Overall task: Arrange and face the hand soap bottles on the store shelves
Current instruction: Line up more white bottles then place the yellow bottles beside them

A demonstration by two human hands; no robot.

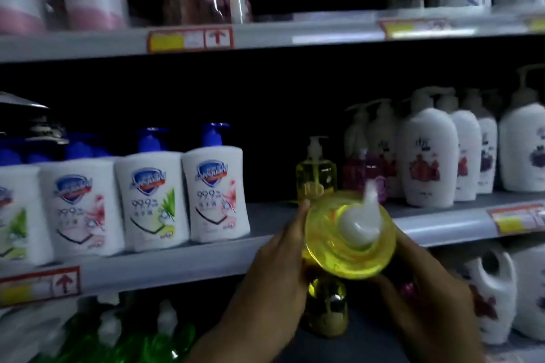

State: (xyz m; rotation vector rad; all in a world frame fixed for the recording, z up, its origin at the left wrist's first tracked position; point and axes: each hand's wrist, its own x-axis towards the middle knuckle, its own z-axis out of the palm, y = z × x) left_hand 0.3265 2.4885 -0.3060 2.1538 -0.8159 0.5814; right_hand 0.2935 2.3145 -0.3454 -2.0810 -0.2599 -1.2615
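Fingers of the left hand [277, 268] and right hand [427, 300] curl round a glossy, round, translucent yellow bottle [324, 253]. Its smooth white pump [358, 225] faces the camera.

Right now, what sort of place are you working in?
Most likely a shop's toiletries aisle: tiered shelves with price tags on their edges, rows of identical white pump bottles facing out, and the left hand and right hand holding a yellow soap bottle.
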